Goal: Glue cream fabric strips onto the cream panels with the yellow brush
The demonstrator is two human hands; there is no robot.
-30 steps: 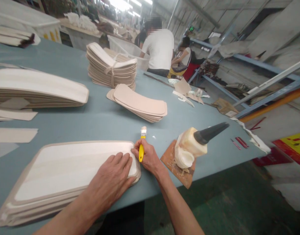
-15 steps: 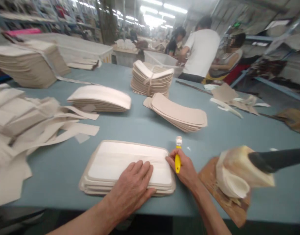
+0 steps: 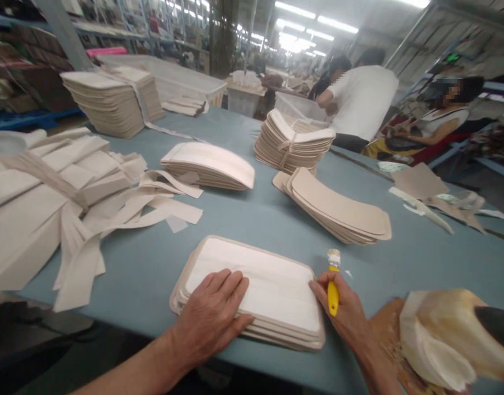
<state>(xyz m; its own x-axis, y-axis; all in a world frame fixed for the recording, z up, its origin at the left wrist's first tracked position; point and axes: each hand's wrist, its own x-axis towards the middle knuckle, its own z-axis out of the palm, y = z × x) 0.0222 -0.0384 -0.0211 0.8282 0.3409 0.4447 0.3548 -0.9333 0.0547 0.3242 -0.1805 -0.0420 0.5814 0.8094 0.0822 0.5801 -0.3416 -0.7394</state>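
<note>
In front of me lies a stack of beige rounded panels (image 3: 276,280), the top one faced with a white sheet inside a beige border. My left hand (image 3: 214,302) rests flat on its left half, fingers stretched out. At the stack's right edge is my right hand (image 3: 342,302), its fingers closed round a yellow-handled paintbrush (image 3: 333,293) with the bristles pointing away from me. The thumb and fingertip of that hand touch the top panel's edge. To the right stands a glue-crusted container (image 3: 436,334) on a brown board (image 3: 389,323), partly out of view.
Behind the stack sit a curved white-topped pile (image 3: 210,164), a curved beige pile (image 3: 338,203) and a tied bundle (image 3: 293,140). Beige strips (image 3: 91,197) cover the left side. A tall strapped stack (image 3: 112,101) stands beyond. Scraps (image 3: 424,186) lie right; people work behind.
The view has turned left, so everything sits further right in the picture. My left hand has slid toward the left part of the stack. The right hand still grips the brush.
</note>
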